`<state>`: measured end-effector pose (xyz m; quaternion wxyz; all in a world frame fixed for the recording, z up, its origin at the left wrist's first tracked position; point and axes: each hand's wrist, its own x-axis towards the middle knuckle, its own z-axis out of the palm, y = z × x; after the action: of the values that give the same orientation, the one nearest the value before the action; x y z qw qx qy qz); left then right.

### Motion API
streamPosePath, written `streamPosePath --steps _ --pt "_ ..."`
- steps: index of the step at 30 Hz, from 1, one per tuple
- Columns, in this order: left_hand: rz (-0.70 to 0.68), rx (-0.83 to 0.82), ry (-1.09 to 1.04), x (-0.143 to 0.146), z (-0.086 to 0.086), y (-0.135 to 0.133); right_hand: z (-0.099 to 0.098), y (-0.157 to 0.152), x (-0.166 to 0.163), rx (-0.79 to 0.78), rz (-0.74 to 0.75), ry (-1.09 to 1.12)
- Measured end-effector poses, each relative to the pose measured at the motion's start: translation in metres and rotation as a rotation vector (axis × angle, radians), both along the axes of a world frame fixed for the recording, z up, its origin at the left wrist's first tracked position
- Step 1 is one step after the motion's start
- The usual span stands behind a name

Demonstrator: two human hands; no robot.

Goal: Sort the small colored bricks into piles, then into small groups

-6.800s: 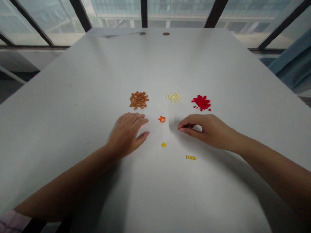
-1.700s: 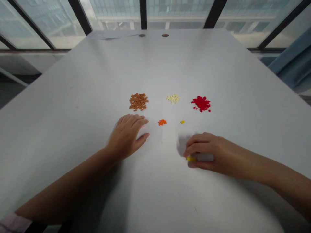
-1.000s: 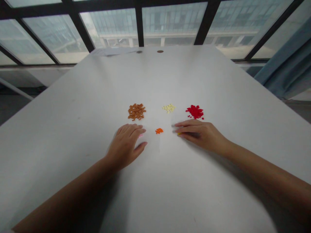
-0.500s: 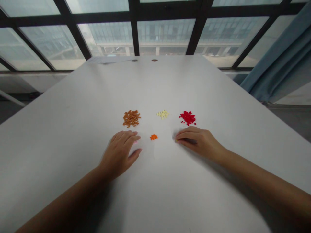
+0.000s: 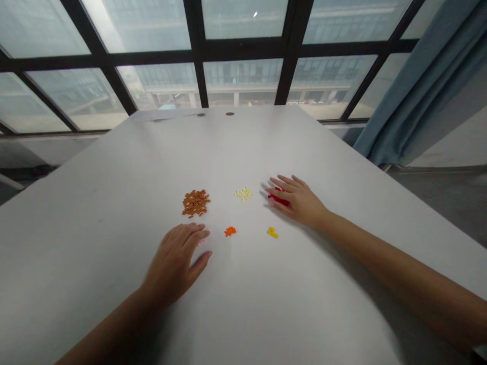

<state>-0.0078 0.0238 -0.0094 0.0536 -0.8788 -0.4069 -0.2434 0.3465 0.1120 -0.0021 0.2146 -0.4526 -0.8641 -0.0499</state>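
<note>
My right hand [image 5: 299, 199] is open, its fingers spread over a pile of small red pieces [image 5: 280, 196] that it partly hides. Whether it touches them I cannot tell. A few yellow pieces [image 5: 272, 232] lie on the table just below that hand. My left hand [image 5: 178, 261] rests open on the left, thumb apart from the fingers, beside small pink pieces [image 5: 201, 242] mostly hidden by it. Just beyond it is a heap of brown pieces [image 5: 196, 203]. Between the hands lie a small group of orange pieces [image 5: 230, 231] and a scatter of pale yellow pieces [image 5: 243, 194].
Everything lies on a broad white table [image 5: 243, 304]. At its far edge are papers [image 5: 163, 115] and two dark round spots [image 5: 230, 114]. Dark-framed windows [image 5: 243, 48] stand behind, and a blue curtain [image 5: 403, 96] hangs at the right.
My right hand has opened and moved away from the yellow pieces, up over the red pile. The yellow pieces now show. My left hand keeps its place by the pink pieces; the view has tilted up.
</note>
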Motion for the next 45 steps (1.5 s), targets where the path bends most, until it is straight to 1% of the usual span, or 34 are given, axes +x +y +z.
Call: streamPosePath --steps 2,5,9,14,17,26,32,36,40,43,45 --pt "0.007 0.001 -0.006 -0.001 -0.002 0.000 -0.009 0.011 -0.004 -0.020 0.028 -0.016" --pt "0.015 -0.003 -0.013 -0.002 -0.003 0.000 -0.018 0.017 -0.007 -0.037 0.075 -0.006" --pt "0.022 -0.025 -0.012 -0.004 -0.004 0.001 -0.019 0.018 -0.007 -0.040 0.108 0.055" --pt "0.003 0.001 -0.001 -0.005 -0.005 0.002 -0.019 0.020 -0.003 -0.039 0.105 0.132" --pt "0.004 -0.008 0.011 -0.006 -0.005 0.001 -0.020 0.024 0.006 -0.044 0.095 0.172" --pt "0.002 -0.014 0.029 -0.005 -0.001 0.001 -0.022 0.046 0.057 -0.037 -0.079 0.254" --pt "0.007 -0.032 0.018 -0.006 -0.001 0.001 -0.023 0.060 0.080 -0.028 -0.206 0.277" --pt "0.010 -0.028 0.002 -0.007 -0.002 0.001 -0.023 0.063 0.083 -0.015 -0.271 0.280" --pt "0.001 -0.015 0.004 -0.007 -0.002 0.002 -0.020 0.060 0.082 0.021 -0.326 0.303" --pt "0.004 -0.011 0.006 -0.006 -0.002 0.002 -0.010 0.050 0.080 0.089 -0.372 0.351" --pt "0.007 -0.017 0.005 -0.005 -0.002 0.002 -0.001 0.037 0.074 0.141 -0.381 0.382"
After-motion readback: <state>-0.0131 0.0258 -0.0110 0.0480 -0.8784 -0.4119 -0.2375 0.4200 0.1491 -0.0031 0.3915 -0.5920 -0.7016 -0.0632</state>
